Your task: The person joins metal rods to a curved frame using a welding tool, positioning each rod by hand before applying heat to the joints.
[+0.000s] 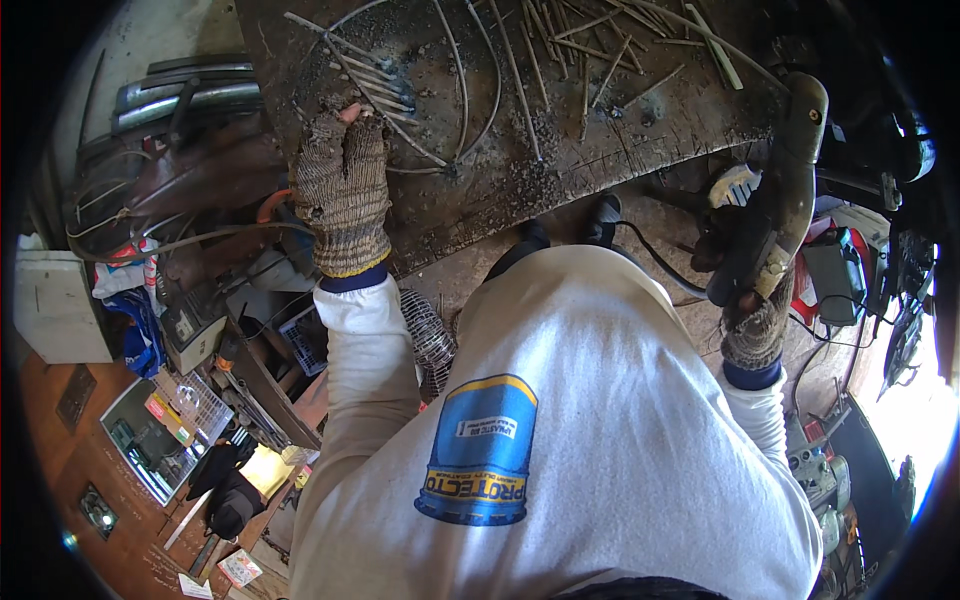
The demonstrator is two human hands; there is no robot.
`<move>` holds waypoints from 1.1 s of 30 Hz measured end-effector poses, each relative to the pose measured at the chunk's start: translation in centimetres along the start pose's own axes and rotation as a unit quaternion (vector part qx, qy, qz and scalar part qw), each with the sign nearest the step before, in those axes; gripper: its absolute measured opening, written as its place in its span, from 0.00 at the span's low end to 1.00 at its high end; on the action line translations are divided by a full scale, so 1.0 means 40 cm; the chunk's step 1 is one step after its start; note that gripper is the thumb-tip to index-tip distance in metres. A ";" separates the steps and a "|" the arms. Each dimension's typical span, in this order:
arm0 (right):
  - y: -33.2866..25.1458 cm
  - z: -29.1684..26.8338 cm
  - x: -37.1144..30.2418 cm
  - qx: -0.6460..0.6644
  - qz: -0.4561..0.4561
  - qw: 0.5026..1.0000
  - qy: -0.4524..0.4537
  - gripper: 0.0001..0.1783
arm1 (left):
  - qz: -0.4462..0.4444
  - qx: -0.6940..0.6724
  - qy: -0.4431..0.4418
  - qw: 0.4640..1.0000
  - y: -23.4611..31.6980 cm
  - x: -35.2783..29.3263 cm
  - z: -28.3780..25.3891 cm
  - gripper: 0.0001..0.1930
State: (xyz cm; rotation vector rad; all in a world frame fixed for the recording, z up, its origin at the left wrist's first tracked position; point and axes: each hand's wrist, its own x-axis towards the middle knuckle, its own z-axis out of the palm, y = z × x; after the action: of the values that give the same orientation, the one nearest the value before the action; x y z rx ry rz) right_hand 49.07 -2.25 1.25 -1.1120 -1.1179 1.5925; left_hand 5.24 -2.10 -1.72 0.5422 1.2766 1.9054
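My left hand (343, 190), in a worn brown knit glove, rests at the left end of a dark work table (600, 160). Its fingers lie stretched forward, and a bare fingertip shows through the glove. Just beyond them lies a frame of thin metal rods (375, 85) with several short bars across it. On the right, my gloved right hand (752, 335) grips what looks like a welding electrode holder (800, 130), long and curved. A thin rod (740, 55) runs from its far end over the table; a black cable (655, 262) leaves its near end.
Loose thin rods (590, 40) and bent rods (480, 90) are scattered across the table among dark grit. Metal profiles (185, 100) and a white box (60, 305) stand at the left. A grey-and-red case (838, 275) sits at the right.
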 end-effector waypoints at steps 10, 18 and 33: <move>-0.026 0.013 -0.012 -0.030 0.031 0.999 -0.021 0.66 | 0.056 0.097 -0.028 0.993 -0.025 0.004 -0.042 0.17; -0.055 0.029 0.002 -0.045 0.053 0.995 -0.079 0.71 | -0.011 -0.091 -0.016 0.996 -0.014 0.003 -0.020 0.14; -0.065 0.034 0.012 -0.147 0.055 0.982 -0.106 0.71 | 0.000 -0.037 0.039 0.999 -0.026 0.013 -0.033 0.19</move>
State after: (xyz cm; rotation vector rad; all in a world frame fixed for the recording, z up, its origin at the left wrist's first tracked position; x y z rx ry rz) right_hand 48.04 -1.47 3.93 -1.2314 -1.4940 1.6995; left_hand 4.37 -2.26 -3.23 0.4328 1.2503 1.9823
